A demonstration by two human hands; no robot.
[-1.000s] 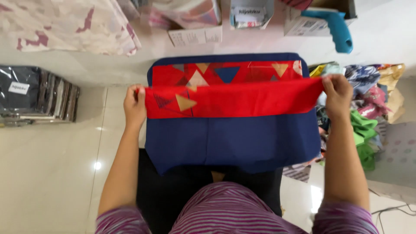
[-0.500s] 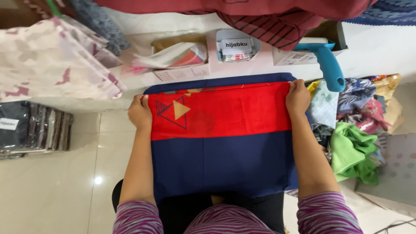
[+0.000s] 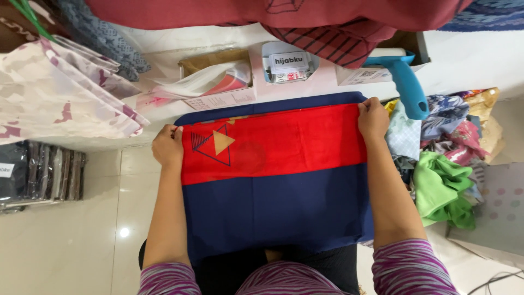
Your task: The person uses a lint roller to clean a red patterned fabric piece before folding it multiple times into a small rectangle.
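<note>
Head view, looking straight down, and we start at the far left, where a pale fabric with pink blotches (image 3: 60, 93) hangs over a stack of dark packets in clear wrap (image 3: 38, 175) on the shiny tiled floor (image 3: 82, 246). Moving in, the left hand (image 3: 168, 146) is closed on the left edge of the red cloth (image 3: 295, 139), fingers curled round the fold and knuckles up. That red cloth, with a small triangle print (image 3: 215, 143) near its left end, lies flat as a wide band across the top of a navy cloth (image 3: 278, 210), which is spread over the person's lap; a thin navy strip shows above the red too. Up past the cloth sit an open cardboard box (image 3: 218, 74) with plastic-wrapped items and a small white pack (image 3: 288, 64). Over to the right, the right hand (image 3: 373, 117) grips the red cloth's upper right corner, fingers folded over the edge. Just beyond it stands a blue-handled tool (image 3: 408, 82), and farther right a heap of mixed fabrics (image 3: 447, 164), green on top. Striped purple sleeves (image 3: 406, 270) frame the bottom.
</note>
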